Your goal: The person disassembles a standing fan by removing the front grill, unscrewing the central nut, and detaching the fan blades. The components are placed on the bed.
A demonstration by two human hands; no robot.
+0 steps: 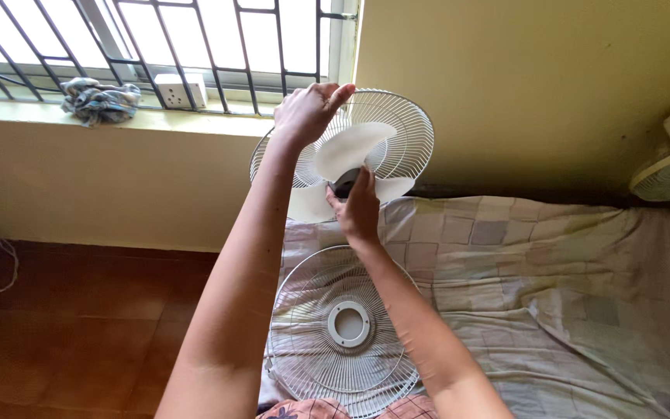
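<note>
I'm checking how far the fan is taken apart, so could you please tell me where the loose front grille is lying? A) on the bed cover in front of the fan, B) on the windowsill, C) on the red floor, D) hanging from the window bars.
A: the loose front grille lies flat on the bed cover, below the fan blades, where the left hand grips the rear grille and the right hand reaches the hub.

The rear guard (409, 140) is thin white wire, smooth and faintly glossy, as is the front guard (335, 326), which has a matt plastic ring at its centre. The blades (350, 147) are translucent white plastic, smooth. The bed (544, 264) wears soft, creased checked cloth. The floor (79, 310) is polished reddish tile. A crumpled rag (98, 99) lies on the painted sill.
</note>
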